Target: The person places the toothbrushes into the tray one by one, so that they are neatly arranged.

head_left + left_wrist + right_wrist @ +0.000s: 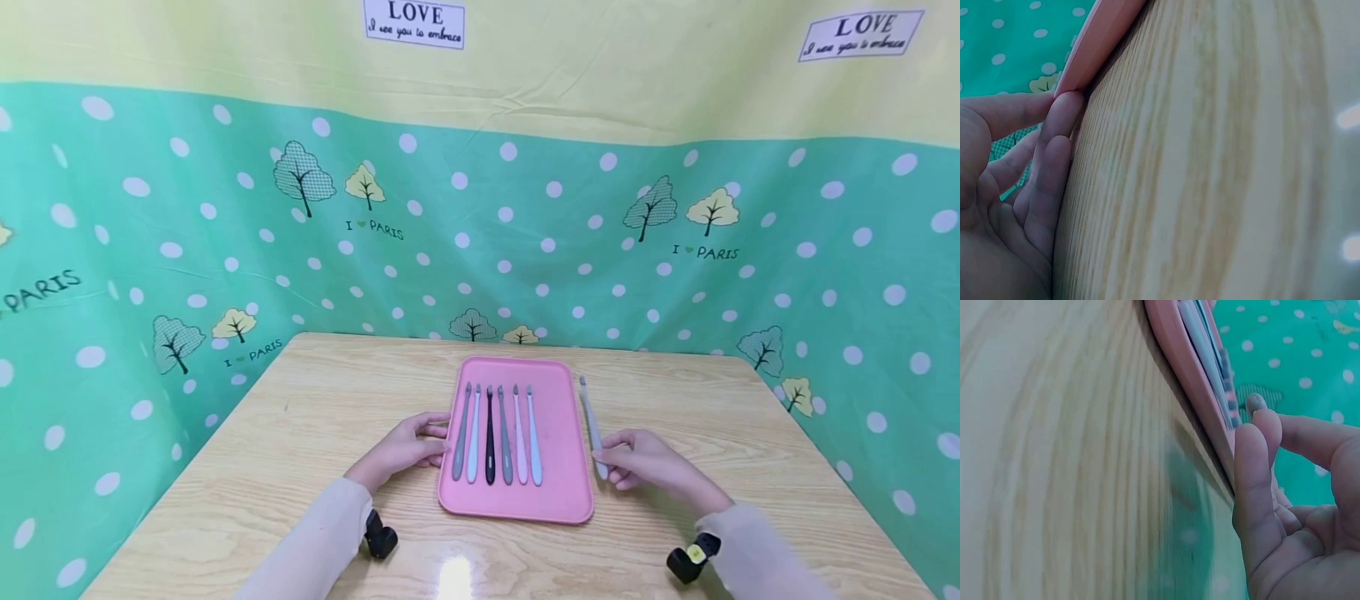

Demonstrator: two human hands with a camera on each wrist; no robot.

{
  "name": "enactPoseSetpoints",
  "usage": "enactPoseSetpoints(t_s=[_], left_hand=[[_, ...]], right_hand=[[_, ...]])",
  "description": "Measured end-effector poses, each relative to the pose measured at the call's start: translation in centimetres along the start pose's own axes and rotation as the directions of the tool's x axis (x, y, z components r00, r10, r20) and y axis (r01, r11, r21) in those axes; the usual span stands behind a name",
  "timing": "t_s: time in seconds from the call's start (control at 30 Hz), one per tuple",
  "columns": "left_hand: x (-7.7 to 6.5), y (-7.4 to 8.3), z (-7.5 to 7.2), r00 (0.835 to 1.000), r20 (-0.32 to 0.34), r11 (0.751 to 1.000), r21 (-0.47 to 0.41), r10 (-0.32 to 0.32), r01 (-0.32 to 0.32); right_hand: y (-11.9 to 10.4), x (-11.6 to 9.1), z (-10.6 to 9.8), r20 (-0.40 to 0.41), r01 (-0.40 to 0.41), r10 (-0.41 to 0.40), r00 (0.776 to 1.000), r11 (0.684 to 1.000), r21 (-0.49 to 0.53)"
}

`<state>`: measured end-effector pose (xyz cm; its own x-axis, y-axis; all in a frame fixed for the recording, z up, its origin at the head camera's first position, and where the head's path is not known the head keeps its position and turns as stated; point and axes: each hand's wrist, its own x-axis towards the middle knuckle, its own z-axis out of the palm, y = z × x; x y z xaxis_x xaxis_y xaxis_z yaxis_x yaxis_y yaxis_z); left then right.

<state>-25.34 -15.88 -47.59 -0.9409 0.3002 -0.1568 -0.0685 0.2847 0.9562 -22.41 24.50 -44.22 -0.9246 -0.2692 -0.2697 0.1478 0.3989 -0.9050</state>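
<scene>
To the right of the pink tray [557,417], my right hand [647,460] pinches a grey cuticle trimmer [589,410] near its lower handle end, its small tip pointing away. In the right wrist view, thumb and finger meet at a grey piece [1255,403] of it. My left hand [401,448] grips the tray's left edge; the left wrist view has its fingertips [1066,106] at the tray wall [1100,40]. Several more trimmers lie side by side in the tray, among them a black one [491,442], a pink one [521,442] and a light blue one [535,442].
The tray lies on a light wood-grain table [360,375]. A green curtain [525,192] with white dots hangs behind and at both sides. Small black devices [380,537] are strapped at both wrists.
</scene>
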Motion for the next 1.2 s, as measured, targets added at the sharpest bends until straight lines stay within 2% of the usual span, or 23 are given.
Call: enactPoseSetpoints(t_s=[0.27, 0.6, 0.9, 1.2], left_hand=[[0.1, -0.1, 0.1, 1.0, -0.017, 1.0, 0.009, -0.002, 0.003], [0.3, -0.3, 0.1, 1.0, -0.007, 1.0, 0.001, 0.003, -0.003], [0.4, -0.3, 0.0, 1.0, -0.001, 1.0, -0.018, 0.004, -0.004], [0.2, -0.2, -0.1, 1.0, 0.005, 1.0, -0.025, 0.009, -0.008]], right_hand=[[-0.8, 0.8, 2.0, 0.022, 0.027, -0.026, 0.999, 0.999, -0.017], [-1.3, 1.1, 3.1, 0.047, 0.057, -0.057, 0.997, 0.998, -0.002], [-1.4, 1.7, 3.9, 0.013, 0.084, -0.083, 0.996, 0.994, -0.063], [-2.0, 2.1, 5.1, -0.076, 0.022, -0.033, 0.997, 0.991, -0.133]])
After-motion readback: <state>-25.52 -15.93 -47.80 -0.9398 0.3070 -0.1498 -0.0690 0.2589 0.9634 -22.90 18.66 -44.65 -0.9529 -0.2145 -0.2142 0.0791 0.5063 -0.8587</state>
